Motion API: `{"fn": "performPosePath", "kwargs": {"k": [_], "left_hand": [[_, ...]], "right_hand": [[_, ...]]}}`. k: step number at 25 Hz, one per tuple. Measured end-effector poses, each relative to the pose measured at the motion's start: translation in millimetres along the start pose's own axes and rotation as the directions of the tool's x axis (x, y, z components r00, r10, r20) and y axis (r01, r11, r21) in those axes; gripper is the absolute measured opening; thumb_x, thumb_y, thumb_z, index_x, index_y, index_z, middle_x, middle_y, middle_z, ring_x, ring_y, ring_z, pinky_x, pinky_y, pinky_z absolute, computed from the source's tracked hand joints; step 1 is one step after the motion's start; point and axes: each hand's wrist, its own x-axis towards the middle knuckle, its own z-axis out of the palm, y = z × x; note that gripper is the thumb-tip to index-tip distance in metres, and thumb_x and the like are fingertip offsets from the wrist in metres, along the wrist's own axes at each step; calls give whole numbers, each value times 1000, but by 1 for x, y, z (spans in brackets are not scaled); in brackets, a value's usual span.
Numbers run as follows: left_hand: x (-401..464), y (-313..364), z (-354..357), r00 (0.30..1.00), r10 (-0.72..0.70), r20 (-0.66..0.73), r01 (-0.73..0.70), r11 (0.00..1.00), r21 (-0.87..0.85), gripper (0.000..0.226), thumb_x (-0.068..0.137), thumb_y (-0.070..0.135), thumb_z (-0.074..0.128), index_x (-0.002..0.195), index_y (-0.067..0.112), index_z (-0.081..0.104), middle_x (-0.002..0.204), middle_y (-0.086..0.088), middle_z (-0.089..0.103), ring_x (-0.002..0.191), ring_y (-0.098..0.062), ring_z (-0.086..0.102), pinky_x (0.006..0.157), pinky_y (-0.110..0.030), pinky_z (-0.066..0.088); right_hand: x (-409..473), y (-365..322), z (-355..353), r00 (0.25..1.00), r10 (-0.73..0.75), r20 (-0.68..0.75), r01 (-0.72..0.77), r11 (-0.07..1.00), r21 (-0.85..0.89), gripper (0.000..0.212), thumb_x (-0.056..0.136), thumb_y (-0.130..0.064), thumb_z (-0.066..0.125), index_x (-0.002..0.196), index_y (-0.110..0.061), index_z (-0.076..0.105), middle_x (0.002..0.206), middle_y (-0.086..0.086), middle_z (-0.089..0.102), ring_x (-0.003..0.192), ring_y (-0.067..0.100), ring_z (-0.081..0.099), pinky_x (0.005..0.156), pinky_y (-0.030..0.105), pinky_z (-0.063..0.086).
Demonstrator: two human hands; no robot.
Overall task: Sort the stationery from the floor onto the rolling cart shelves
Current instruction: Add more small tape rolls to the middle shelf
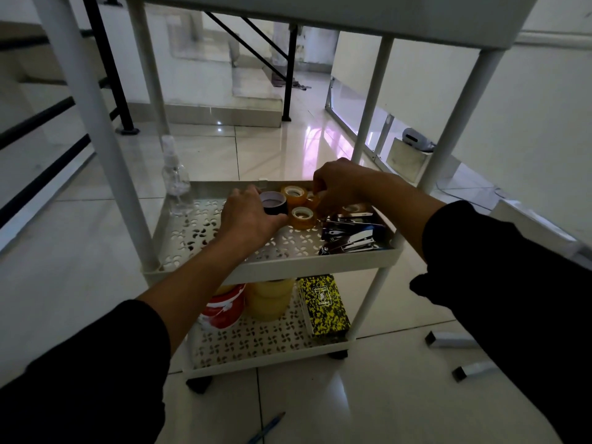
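Shiny floor (368, 395) under white cart (272, 267). My left hand (248, 216) grips dark tape (274, 203) on middle shelf; right hand (336, 187) pinches small yellow tape (312, 200). Staplers (352, 235) already shelved. Pen (266, 427), staple boxes (448, 339) left on floor.

An indoor landing or hallway, likely in a home or small office: glossy pale floor tiles (272, 149), a black metal stair railing (105, 65) with steps beyond, white walls, and a white plastic rolling cart (275, 267) (stocked with stationery).
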Motion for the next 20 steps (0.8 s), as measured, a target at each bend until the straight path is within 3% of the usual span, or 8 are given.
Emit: {"fn": "performPosePath", "kwargs": {"k": [5,8,14,20], "left_hand": [[1,-4,0,1000,-6,31,6,1000,14,69,69,39,78,125,7,54,122,-14,57,110,-27,55,91,-38,50],[1,-6,1,998,10,60,-12,999,32,67,67,39,79,123,8,56,119,-14,60,107,-28,57,90,-43,51],[4,-7,3,998,25,63,-29,998,55,67,70,36,79,127,9,55,121,-13,59,110,-29,55,92,-44,50],[5,-10,5,996,55,65,-59,997,51,65,70,35,78,126,9,55,120,-13,59,110,-29,55,92,-44,49]], "right_hand": [[5,3,-2,1000,-5,3,5,999,-46,44,79,-28,74,117,-9,64,116,12,57,106,25,52,85,33,46],[6,7,-6,1000,23,1,-23,999,31,39,82,-27,71,116,-10,64,115,13,63,105,26,57,86,33,47],[11,4,-3,959,110,-261,-64,982,180,47,87,-35,66,123,-7,55,124,13,57,115,27,53,88,29,41],[8,9,0,988,66,-139,-46,988,145,48,80,-36,72,120,-12,60,121,10,61,112,24,55,85,28,42]]}}
